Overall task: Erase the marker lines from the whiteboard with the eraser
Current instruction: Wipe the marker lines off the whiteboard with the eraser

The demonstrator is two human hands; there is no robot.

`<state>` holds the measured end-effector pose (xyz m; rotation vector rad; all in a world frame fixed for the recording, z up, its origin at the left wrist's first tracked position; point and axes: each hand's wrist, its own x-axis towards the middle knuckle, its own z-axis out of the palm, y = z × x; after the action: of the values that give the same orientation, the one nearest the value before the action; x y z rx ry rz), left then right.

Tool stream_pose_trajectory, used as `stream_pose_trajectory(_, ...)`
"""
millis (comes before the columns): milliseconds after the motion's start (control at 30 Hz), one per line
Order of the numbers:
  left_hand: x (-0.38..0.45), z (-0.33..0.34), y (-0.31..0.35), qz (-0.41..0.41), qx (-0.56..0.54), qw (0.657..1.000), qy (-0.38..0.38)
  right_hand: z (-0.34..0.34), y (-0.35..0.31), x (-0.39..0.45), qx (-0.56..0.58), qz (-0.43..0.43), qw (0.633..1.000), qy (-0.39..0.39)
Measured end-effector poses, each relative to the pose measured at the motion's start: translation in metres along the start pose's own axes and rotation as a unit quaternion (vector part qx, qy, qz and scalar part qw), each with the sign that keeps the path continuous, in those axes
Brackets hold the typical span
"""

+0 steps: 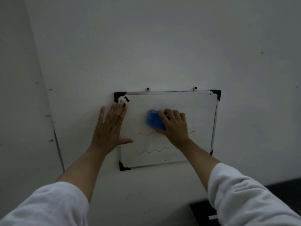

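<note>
The right hand [174, 124] gripped the blue eraser [154, 119] against the whiteboard [195, 111] centre — two wavy marker lines [154, 151] lay at six o'clock of it. The left hand [109, 128] pressed flat, fingers spread, on the board's nine o'clock edge.

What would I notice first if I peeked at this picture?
The bright blue eraser jumps out, pressed on the middle of the whiteboard in the grip of the right hand. The left hand lies flat and open across the board's left edge. Below the eraser, two wavy marker lines still cross the board, the lower one darker.
</note>
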<state>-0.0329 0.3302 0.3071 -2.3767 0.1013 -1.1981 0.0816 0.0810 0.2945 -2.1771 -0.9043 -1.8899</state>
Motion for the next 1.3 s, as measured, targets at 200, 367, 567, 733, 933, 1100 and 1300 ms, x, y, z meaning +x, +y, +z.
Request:
stream_pose_trajectory(200, -0.011, 0.002, -0.006, -0.036, 0.019, 0.999, -0.019, -0.002, -0.024, 0.031, 0.040, 0.383, 0.919, 0.086)
stream_pose_trajectory(367, -0.016, 0.005, -0.009, -0.039, 0.019, 0.998, -0.038, 0.005, -0.030, 0.009, -0.003, -0.061, 0.998, -0.003)
stream_pose_trajectory(567, -0.018, 0.009, -0.009, -0.046, 0.028, 0.998, -0.043, 0.004, -0.048, 0.038, 0.044, 0.278, 0.957, 0.073)
stream_pose_trajectory(733, -0.022, 0.010, -0.011, -0.034, 0.022, 0.998, -0.047, 0.010, -0.059, 0.022, -0.003, -0.116, 0.993, 0.015)
stream_pose_trajectory(933, -0.025, 0.009, -0.013, -0.039, 0.027, 0.997, -0.055, 0.005, -0.070, 0.054, 0.031, 0.226, 0.970, 0.084)
stream_pose_trajectory(1100, -0.026, 0.009, -0.013, -0.039, 0.016, 0.997, -0.059, 0.010, -0.072, 0.042, 0.007, -0.125, 0.992, 0.025)
stream_pose_trajectory(1300, -0.025, 0.009, -0.015, -0.044, 0.015, 0.997, -0.054, 0.004, -0.077, 0.073, 0.024, 0.160, 0.983, 0.090)
